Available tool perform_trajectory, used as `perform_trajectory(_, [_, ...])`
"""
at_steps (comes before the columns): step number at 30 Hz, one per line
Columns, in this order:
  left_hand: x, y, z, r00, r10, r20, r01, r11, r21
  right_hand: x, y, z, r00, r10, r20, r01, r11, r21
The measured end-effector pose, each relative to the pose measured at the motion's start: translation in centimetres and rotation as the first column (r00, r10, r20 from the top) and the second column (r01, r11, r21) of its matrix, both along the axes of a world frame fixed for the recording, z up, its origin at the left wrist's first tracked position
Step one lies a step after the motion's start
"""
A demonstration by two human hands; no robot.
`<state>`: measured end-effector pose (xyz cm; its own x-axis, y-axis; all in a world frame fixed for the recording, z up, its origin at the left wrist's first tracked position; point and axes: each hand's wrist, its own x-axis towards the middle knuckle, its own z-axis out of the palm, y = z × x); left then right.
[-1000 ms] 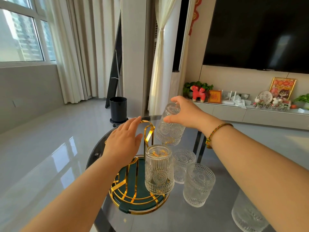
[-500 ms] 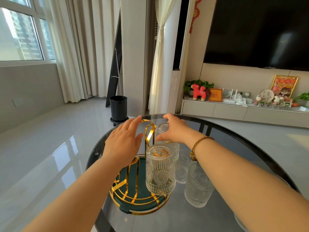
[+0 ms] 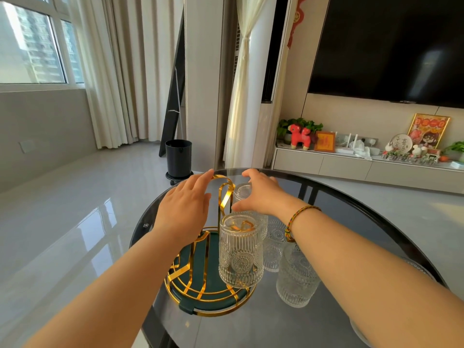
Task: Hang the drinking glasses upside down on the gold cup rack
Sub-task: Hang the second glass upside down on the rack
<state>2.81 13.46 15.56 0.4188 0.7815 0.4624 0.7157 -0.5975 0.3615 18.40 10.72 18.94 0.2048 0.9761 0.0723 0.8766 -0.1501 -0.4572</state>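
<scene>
The gold cup rack (image 3: 224, 194) with its dark green base (image 3: 200, 285) stands on the round dark glass table (image 3: 351, 214). One ribbed drinking glass (image 3: 239, 254) hangs upside down on the rack's near prong. A second glass (image 3: 242, 190) sits upside down at the rack's far right side, with my right hand (image 3: 263, 194) gripping its upturned base from above. My left hand (image 3: 185, 209) is flat with fingers extended, against the left of the rack's looped handle; I cannot tell if it touches.
Two loose glasses (image 3: 296, 280) (image 3: 275, 244) stand on the table right of the rack, under my right forearm. A black bin (image 3: 178, 156) stands on the floor beyond the table. A low TV cabinet (image 3: 351, 167) with ornaments runs along the right wall.
My right hand has brought the glass down from above the rack and lowered it upside down at the rack's far right side. My left hand has stayed by the handle.
</scene>
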Motion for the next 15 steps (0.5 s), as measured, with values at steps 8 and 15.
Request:
perform_trajectory(8, [-0.9,0.3,0.2,1.0,0.004,-0.02,-0.004,1.0,0.025,-0.7,0.7,-0.2,0.999,0.021,-0.029,-0.021,1.0,-0.001])
perform_trajectory(15, [-1.2,0.6,0.3,1.0,0.013,-0.013,-0.012,1.0,0.021,-0.8,1.3,-1.2,0.995,0.001,-0.097,-0.004,1.0,-0.028])
